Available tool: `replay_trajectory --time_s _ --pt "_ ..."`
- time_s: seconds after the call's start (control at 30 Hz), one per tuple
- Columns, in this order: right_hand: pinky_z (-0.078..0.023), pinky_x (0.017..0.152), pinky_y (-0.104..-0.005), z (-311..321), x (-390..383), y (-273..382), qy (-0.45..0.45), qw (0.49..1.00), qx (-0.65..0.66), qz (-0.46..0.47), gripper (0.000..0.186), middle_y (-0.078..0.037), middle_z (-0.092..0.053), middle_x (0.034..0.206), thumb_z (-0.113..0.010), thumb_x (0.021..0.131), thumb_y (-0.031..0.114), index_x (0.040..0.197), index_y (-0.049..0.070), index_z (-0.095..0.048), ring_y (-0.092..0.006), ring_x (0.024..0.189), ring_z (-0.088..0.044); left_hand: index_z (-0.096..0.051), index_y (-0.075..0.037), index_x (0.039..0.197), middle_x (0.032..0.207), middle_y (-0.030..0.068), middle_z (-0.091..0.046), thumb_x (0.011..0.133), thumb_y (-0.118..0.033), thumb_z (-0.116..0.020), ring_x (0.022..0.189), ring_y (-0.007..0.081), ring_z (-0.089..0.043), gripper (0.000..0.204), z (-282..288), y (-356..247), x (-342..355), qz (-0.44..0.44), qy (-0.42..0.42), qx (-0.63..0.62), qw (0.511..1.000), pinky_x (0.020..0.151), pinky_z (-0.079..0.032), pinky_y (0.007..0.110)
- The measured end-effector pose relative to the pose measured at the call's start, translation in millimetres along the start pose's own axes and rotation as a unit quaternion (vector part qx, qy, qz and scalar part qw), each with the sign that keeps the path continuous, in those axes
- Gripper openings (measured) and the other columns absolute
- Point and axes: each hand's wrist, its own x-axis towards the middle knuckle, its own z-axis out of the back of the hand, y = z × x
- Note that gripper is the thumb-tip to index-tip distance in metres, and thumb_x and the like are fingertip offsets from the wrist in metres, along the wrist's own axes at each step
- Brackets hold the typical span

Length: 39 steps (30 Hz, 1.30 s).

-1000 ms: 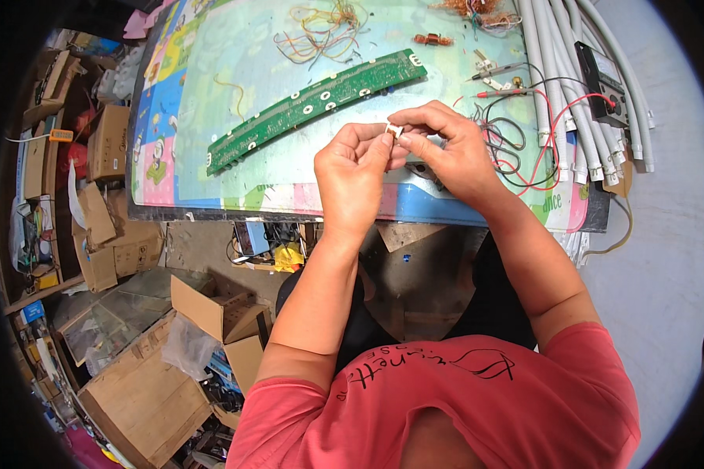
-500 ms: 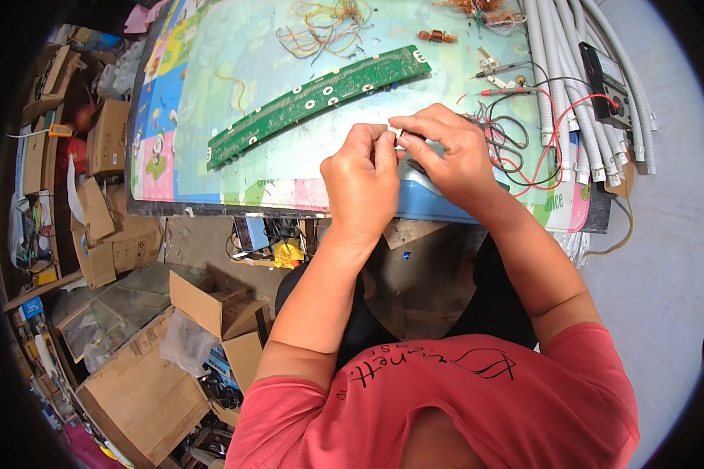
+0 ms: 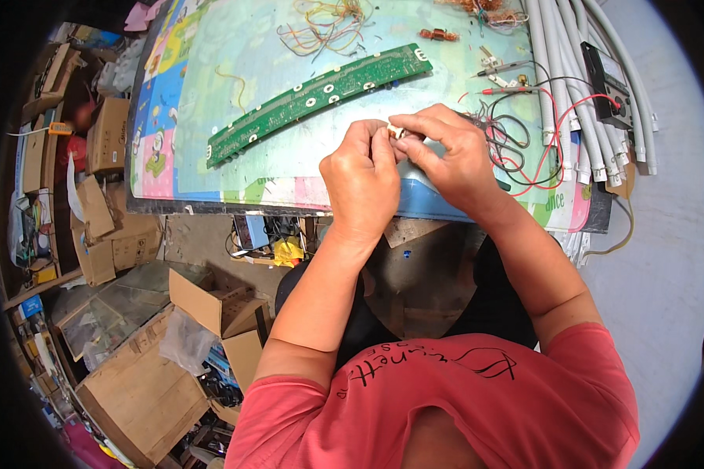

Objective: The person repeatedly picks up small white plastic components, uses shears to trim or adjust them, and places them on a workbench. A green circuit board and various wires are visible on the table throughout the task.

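Small pale part [image 3: 396, 131], whitish with a tan edge, too tiny to identify further, pinched between the fingertips of both hands above the near edge of the workbench. Left hand [image 3: 362, 181] curled into a loose fist, thumb and forefinger closed on the part from the left. Right hand [image 3: 446, 156] arched over from the right, fingertips pressed together on the same piece, knuckles hiding most of it. Only a sliver visible in the gap where the two hands meet.

Just beyond the hands, long green circuit board [image 3: 317, 100], slim and slightly curved, lying diagonally across the pale green mat [image 3: 211, 86], well apart from the fingers. Beside the right hand, tangle of red and black test leads [image 3: 524, 133] looping toward a dark meter [image 3: 608, 86] at the bench's right side. Bundle of grey-white tubes [image 3: 579, 86] running alongside that meter, down past the bench edge. At the far side, loose nest of thin coloured wires [image 3: 325, 23] and a small copper-wound coil [image 3: 438, 34].

Below the bench edge, dark lap and red shirt [image 3: 446, 406] filling the lower frame. To the left, on the floor, open cardboard boxes [image 3: 141, 391] and scattered clutter, with a yellow item [image 3: 289, 252] among cables under the table. Nothing between the hands and the board; view of the part blocked only by the fingers themselves.
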Motion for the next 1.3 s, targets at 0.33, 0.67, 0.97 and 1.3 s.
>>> replay_trajectory --time_s 0.33,0.67,0.97,1.3 --pt "-0.048 0.074 -0.0297 4.5 2.2 -5.2 0.029 0.993 0.07 -0.087 0.022 -0.011 -0.065 0.09 -0.062 0.084 0.013 0.102 0.003 -0.068 -0.0209 0.081 -0.062 -0.062 0.007 0.092 0.078 0.0093 -0.066 0.092 -0.001 -0.052 0.07 0.0126 -0.065 0.013 0.1 -5.3 -1.2 0.046 0.039 -0.076 0.995 0.065 -0.054 0.025" --pt "-0.051 0.067 -0.0326 0.0 -0.9 -0.7 -0.012 0.997 -0.052 0.049 0.022 -0.013 -0.063 0.086 -0.067 0.078 0.003 0.099 0.002 -0.067 -0.0258 0.076 -0.063 -0.062 0.007 0.084 0.07 0.011 -0.068 0.088 -0.002 -0.056 0.065 0.014 -0.068 0.012 4.3 -4.7 -1.2 -0.023 0.022 0.057 0.998 0.057 -0.053 0.025" --pt "-0.05 0.067 -0.0317 -1.5 -0.2 -1.4 -0.024 0.998 -0.028 0.051 0.022 -0.012 -0.063 0.086 -0.066 0.079 0.002 0.101 0.002 -0.067 -0.0245 0.076 -0.062 -0.062 0.006 0.087 0.071 0.0092 -0.067 0.089 -0.002 -0.055 0.065 0.0135 -0.067 0.011 5.5 -0.7 0.5 -0.041 0.023 0.056 0.997 0.057 -0.053 0.025" --pt "-0.05 0.072 -0.031 5.7 3.2 0.5 -0.008 1.0 0.003 -0.001 0.021 -0.011 -0.064 0.089 -0.062 0.084 0.008 0.104 0.003 -0.067 -0.0229 0.08 -0.063 -0.062 0.007 0.089 0.081 0.0113 -0.068 0.089 -0.001 -0.055 0.07 0.0145 -0.067 0.011 4.8 -4.2 -1.2 -0.028 0.036 -0.016 0.999 0.061 -0.054 0.026"
